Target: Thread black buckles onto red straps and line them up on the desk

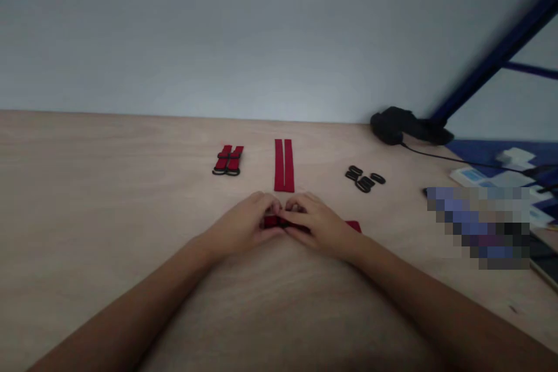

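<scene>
The left hand (242, 225) and right hand (320, 225) are gripping a red strap (272, 221), one buckled pair (228, 160) is lying done, and plain strips (284, 165) and black buckles (365, 179) are remaining.

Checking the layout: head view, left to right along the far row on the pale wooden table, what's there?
Red webbing straps with black buckles, two flat red webbing strips, loose black plastic buckles, soft black bundle

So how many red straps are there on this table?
3: a strap with black buckles at far left, a flat strap in the middle, perhaps two strips, and a red strap between the left hand and right hand. The hands may hide more.
</scene>
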